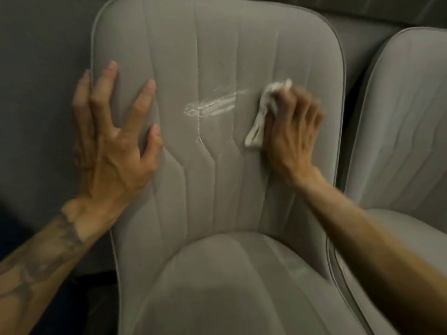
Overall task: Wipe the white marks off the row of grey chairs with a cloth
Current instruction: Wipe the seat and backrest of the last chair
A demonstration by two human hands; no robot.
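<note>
A grey padded chair (217, 189) fills the middle of the view, its backrest facing me. A smeared white mark (210, 105) runs across the backrest's centre seam. My right hand (292, 131) presses a crumpled white cloth (263, 112) onto the backrest just right of the mark; the hand is blurred. My left hand (113, 141) lies spread on the backrest's left edge, fingers apart, holding nothing.
A second grey chair (399, 129) stands close on the right, almost touching the first. A dark grey wall (41, 81) lies behind on the left. The first chair's seat cushion (229, 286) bulges at the bottom.
</note>
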